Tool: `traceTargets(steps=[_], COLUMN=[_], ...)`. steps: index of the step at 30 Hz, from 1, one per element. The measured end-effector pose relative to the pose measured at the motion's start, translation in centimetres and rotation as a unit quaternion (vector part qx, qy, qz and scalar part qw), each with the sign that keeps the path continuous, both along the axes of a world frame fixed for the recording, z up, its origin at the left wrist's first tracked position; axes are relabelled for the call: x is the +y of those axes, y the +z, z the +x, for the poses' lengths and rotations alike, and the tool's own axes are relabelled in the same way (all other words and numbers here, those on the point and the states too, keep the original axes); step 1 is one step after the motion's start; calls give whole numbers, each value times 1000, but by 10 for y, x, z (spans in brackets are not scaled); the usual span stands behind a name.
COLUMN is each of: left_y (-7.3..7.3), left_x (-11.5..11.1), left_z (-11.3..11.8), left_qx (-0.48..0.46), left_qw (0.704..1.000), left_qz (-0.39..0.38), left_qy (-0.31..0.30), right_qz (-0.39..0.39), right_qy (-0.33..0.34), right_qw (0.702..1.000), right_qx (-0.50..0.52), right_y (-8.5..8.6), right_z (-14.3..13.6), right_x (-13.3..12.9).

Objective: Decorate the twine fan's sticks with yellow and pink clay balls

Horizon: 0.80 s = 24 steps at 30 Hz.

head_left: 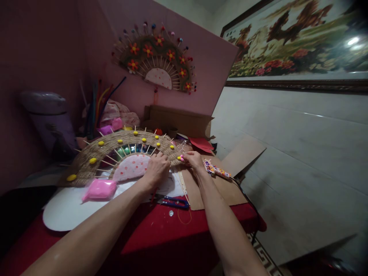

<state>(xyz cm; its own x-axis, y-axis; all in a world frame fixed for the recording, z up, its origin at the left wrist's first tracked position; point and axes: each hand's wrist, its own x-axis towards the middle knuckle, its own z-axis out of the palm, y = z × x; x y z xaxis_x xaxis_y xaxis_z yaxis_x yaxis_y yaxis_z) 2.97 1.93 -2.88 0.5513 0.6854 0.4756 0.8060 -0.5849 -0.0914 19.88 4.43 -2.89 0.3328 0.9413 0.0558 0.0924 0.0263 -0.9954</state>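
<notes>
A fan-shaped piece of woven twine (pixel 110 142) with thin sticks stands over the table, dotted with several yellow ovals. Its inner half-circle (pixel 130 167) is white with red dots. My left hand (pixel 158 166) is closed at the right side of that half-circle; what its fingers hold is hidden. At the fan's right end my right hand (pixel 193 159) is pinched beside small pink pieces (pixel 182 157) that sit next to a yellow one. Whether its fingertips grip anything is too small to tell. A pink packet (pixel 100 189) lies in front of the fan.
Blue-handled snips (pixel 174 202) lie near the red cloth (pixel 161 234). Brown cardboard (pixel 218 189), a flower-patterned glue gun (pixel 217 169) and red paper (pixel 201 144) are at the right. A finished flowered fan (pixel 159 57) hangs behind; a purple bin (pixel 51 122) stands left.
</notes>
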Motion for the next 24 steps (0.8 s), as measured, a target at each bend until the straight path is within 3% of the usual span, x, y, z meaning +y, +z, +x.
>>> traceTargets(steps=[7, 24], left_y=[0, 0], left_x=[1, 0], left_z=[0, 0], left_qx=[-7, 10], left_qw=[1000, 1000], left_qz=[-12, 0], left_qy=[0, 2], right_qz=[4, 7], right_qy=[-27, -18], right_qw=[999, 999], right_qx=[30, 28], right_y=[-6, -4], right_z=[1, 0], right_x=[5, 5])
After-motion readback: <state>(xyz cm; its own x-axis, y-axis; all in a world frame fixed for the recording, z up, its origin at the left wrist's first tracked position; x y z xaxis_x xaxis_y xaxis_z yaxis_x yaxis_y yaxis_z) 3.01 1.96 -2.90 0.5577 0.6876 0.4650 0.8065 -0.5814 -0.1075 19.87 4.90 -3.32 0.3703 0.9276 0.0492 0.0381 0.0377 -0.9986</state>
